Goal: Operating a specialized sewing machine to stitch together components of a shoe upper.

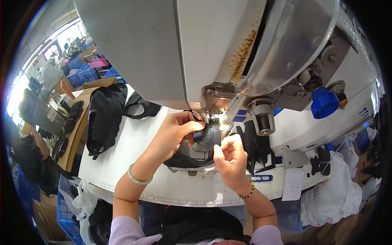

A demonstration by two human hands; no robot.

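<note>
A dark knitted fabric piece lies under the lit needle area of a large white sewing machine. My left hand pinches its upper left edge between thumb and fingers, close to the presser foot. Just right of the fabric, my right hand is closed, thumb against curled fingers, at the fabric's right edge. A black curved band hangs from the piece toward me, over the front of the machine bed. What lies directly under the presser foot is hidden.
Black strips lie right of my right hand, with blue thread snips nearer me. Black bags or fabric pieces rest on the white table at left. A blue knob juts from the machine. A person's arm shows far left.
</note>
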